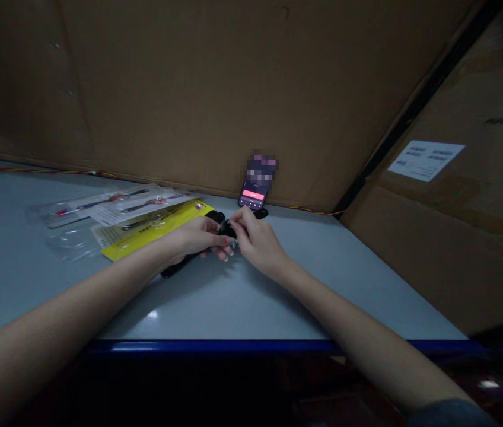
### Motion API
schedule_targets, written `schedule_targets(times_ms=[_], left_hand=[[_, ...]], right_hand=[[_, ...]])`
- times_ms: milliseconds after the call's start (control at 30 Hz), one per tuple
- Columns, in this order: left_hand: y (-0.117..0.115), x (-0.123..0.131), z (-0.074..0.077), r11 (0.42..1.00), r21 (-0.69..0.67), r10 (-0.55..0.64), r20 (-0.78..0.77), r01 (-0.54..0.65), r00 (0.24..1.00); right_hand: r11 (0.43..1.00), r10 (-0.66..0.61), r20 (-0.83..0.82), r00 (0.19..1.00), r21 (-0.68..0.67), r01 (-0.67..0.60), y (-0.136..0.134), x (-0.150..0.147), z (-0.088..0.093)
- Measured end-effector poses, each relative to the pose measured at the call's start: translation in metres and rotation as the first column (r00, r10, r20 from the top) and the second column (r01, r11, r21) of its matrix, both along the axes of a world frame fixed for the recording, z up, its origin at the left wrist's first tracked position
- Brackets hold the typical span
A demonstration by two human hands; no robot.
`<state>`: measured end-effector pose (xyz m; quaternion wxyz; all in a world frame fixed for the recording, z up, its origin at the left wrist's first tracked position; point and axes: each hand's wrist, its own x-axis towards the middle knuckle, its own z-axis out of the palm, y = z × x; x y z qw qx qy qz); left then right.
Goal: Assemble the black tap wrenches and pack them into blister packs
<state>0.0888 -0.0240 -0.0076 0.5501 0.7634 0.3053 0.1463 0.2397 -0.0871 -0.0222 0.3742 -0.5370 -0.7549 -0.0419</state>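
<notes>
My left hand (196,237) and my right hand (255,240) meet above the pale grey table (216,302), both gripping a black tool (227,228). Its exact kind is hard to tell because my fingers cover much of it. One black arm (175,267) sticks out below my left hand, and a small metal part (234,243) glints by my right fingertips. Just left of my left hand lies a yellow printed card package (158,230), with my wrist close to its edge.
Clear blister packs (73,243) and white cards with tools (140,204) lie at the left. A phone (252,196) leans on a cardboard wall (189,89) behind my hands. Thin wires (42,170) run along the back edge. The table's blue front edge (216,346) is near me.
</notes>
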Motion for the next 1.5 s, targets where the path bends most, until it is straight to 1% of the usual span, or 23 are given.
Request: schedule_targets(times_ms=[100,200,267,500,633,800,900,1200,1367,1433,1500], left_hand=[[-0.001,0.0,0.001,1.0,0.027,0.007,0.005,-0.008,1.0],[-0.004,0.001,0.003,0.996,0.074,0.056,-0.006,-0.055,0.998],[-0.005,0.001,0.005,0.994,0.08,0.076,-0.005,-0.076,0.997],[-0.007,-0.001,0.006,0.997,0.012,0.074,-0.023,-0.074,0.997],[-0.007,-0.001,0.007,0.998,-0.025,0.053,0.014,-0.052,0.999],[-0.011,-0.002,0.011,0.991,-0.132,0.018,0.021,-0.015,1.0],[-0.012,-0.002,0.013,0.986,-0.165,0.014,0.039,-0.008,0.999],[-0.008,-0.001,0.01,0.995,-0.102,0.002,0.179,0.016,0.984],[-0.013,0.0,0.013,0.997,-0.058,0.058,0.171,-0.049,0.984],[-0.014,0.001,0.013,0.996,-0.034,0.085,0.159,-0.08,0.984],[-0.015,0.002,0.013,0.996,0.0,0.088,0.143,-0.088,0.986]], right_hand=[[1.0,0.007,-0.011,1.0,0.005,-0.007,0.0,0.0,0.001],[1.0,0.008,-0.033,0.999,0.016,-0.007,-0.001,-0.001,0.002],[1.0,0.009,-0.042,0.999,0.022,-0.008,-0.002,-0.001,0.003],[0.998,0.053,-0.019,0.998,0.032,-0.052,-0.006,-0.004,0.005],[0.998,0.049,-0.016,0.999,0.041,-0.048,-0.005,-0.003,0.004],[0.998,0.041,0.002,0.999,0.044,-0.041,-0.005,-0.003,0.004],[0.999,0.02,-0.009,1.0,0.049,-0.019,-0.006,-0.003,0.006],[0.997,-0.012,-0.064,0.998,0.071,0.017,-0.009,-0.003,0.009],[0.995,-0.012,-0.129,0.992,0.093,0.025,-0.007,-0.005,0.004],[0.995,-0.015,-0.134,0.991,0.098,0.029,-0.007,-0.006,0.003],[0.995,-0.017,-0.132,0.991,0.096,0.029,-0.007,-0.006,0.002]])
